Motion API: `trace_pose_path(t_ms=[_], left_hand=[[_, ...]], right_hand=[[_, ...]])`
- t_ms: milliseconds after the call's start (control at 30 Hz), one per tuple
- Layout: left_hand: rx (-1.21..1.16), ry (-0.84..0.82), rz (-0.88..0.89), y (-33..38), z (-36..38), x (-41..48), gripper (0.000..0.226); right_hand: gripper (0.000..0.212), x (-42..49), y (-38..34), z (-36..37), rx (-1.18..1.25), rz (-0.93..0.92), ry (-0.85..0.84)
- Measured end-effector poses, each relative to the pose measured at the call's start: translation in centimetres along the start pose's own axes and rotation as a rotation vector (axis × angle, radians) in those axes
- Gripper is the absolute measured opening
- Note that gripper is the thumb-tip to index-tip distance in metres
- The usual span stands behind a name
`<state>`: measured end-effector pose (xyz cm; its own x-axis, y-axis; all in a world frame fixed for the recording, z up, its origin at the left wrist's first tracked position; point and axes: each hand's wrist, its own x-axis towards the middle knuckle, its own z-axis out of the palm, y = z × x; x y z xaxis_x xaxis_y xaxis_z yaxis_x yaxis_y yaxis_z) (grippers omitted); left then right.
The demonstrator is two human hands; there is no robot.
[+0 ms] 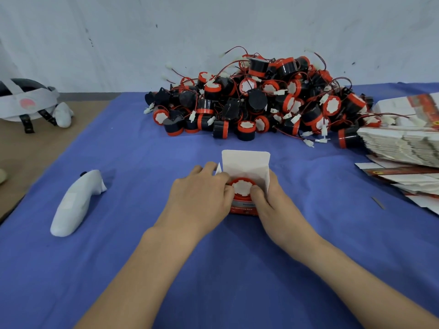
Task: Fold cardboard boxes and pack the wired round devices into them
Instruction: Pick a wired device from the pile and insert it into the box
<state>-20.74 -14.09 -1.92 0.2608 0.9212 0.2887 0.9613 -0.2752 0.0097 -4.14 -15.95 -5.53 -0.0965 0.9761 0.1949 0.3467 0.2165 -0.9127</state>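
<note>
While the round device (242,187) sits red face up in the open box (244,210), straight ahead between my hands, I have the left hand (202,193) and the right hand (273,200) clamped on the box's two sides, thumbs at the device's rim, both equally near. The lid flap (245,162) stands upright on the far side, so closing means folding it towards me. The pile of devices (261,100) lies well beyond and the flat boxes (403,143) off right. I judge nothing blocks the fold.

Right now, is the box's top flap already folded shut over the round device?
No: the top flap stands upright behind the round device, whose red-rimmed face shows in the open box.
</note>
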Motion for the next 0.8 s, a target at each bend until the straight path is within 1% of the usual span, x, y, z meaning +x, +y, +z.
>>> trace_pose_path(t_ms=[133, 200, 267, 333, 400, 500, 600, 633, 667, 733, 767, 800], left_hand=[[-0.049, -0.036, 0.005, -0.3, -0.2, 0.2, 0.038], [-0.143, -0.050, 0.029, -0.8, -0.1, -0.1, 0.039], [-0.351, -0.048, 0.048, -1.3, -0.1, -0.6, 0.039], [-0.594, -0.013, 0.013, -1.6, -0.3, -1.3, 0.041], [-0.745, 0.030, -0.031, -2.0, -0.4, -1.6, 0.040], [-0.790, 0.015, -0.052, -2.4, -0.1, -2.0, 0.034], [-0.827, -0.016, -0.030, -2.5, 0.3, -2.3, 0.029], [-0.842, -0.018, -0.023, -2.4, 0.3, -2.4, 0.028], [-0.854, -0.019, -0.024, -2.4, 0.3, -2.4, 0.029], [-0.860, -0.023, -0.047, -2.4, 0.5, -2.4, 0.032], [-0.850, -0.026, -0.058, -2.4, 0.7, -2.4, 0.036], [-0.833, -0.028, -0.063, -2.4, 0.8, -2.3, 0.039]], right_hand=[[0.032, 0.1, 0.1, 0.0, -0.014, 0.002, 0.006], [0.032, 0.1, 0.1, 0.0, -0.013, 0.003, 0.013], [0.030, 0.1, 0.2, 0.0, -0.009, 0.017, 0.015], [0.029, 0.1, 0.3, -0.1, -0.017, 0.022, 0.007], [0.029, 0.1, 0.2, -0.2, -0.035, 0.017, -0.003], [0.032, 0.2, 0.0, -0.4, -0.051, 0.008, -0.025], [0.025, 0.1, 0.1, -0.8, -0.040, 0.009, -0.064], [0.026, 0.1, 0.1, -1.0, -0.044, 0.005, -0.082], [0.035, 0.0, 0.1, -1.2, -0.058, -0.008, -0.104], [0.059, 0.0, 0.0, -1.8, -0.125, -0.038, -0.149], [0.068, -0.1, 0.1, -2.1, -0.167, -0.046, -0.166], [0.072, -0.1, 0.1, -2.3, -0.202, -0.047, -0.180]])
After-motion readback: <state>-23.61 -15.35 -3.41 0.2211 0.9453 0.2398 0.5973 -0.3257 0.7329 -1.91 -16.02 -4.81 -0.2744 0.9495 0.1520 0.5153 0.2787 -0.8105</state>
